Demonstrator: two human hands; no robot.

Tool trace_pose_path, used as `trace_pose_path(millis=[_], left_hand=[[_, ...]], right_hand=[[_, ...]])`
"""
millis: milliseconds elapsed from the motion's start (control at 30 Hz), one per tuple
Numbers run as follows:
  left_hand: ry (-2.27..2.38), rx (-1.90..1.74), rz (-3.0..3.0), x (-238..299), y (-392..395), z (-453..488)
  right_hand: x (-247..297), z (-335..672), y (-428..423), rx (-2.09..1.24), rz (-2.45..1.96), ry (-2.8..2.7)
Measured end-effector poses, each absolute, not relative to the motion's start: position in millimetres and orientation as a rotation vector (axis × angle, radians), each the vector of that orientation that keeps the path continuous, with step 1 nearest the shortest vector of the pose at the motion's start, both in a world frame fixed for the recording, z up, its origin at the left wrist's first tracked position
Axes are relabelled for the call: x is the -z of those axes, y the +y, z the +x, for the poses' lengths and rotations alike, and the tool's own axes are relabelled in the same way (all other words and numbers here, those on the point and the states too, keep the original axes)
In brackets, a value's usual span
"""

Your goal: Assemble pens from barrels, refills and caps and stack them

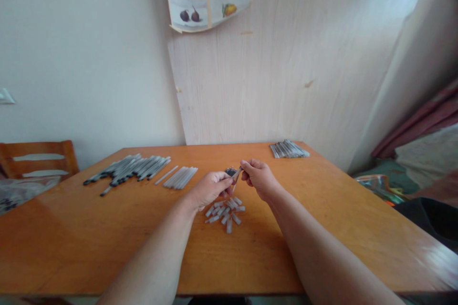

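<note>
Over the middle of the table, my left hand (213, 186) and my right hand (258, 175) meet at a slim pen (237, 173). It slants up to the right between them. Both hands are closed, with thumb and fingertips pinching it; the fingers partly cover it. Just below lies a loose pile of short, whitish translucent pen caps (225, 213). Behind my left fingertips sits a small heap of dark little parts (231, 170), half hidden by the hands.
Left on the wooden table (143, 243) lie grey, black-ended pens (132, 169) and whitish clear tubes (181, 177), with one tube (166, 175) apart. A bundle of grey pens (289, 148) lies at the back right. A chair (39, 157) stands left; a dark bag-like object (425, 219) is right.
</note>
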State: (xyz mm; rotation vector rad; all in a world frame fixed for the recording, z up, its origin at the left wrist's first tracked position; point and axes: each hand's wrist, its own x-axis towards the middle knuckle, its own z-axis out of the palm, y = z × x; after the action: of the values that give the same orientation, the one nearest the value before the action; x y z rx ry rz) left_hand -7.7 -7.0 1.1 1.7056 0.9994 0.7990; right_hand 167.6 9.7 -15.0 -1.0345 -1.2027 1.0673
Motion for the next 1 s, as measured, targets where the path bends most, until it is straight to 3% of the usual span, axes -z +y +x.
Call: trace_pose_path(millis=[567, 1000], left_hand=[[1.106, -0.873, 1.872, 5, -5, -2], [1.021, -0.866, 1.684, 3, -6, -4]], right_hand=[[17, 166, 11, -1.078, -1.045, -1.184], [7, 183, 11, -1.104, -1.103, -1.145]])
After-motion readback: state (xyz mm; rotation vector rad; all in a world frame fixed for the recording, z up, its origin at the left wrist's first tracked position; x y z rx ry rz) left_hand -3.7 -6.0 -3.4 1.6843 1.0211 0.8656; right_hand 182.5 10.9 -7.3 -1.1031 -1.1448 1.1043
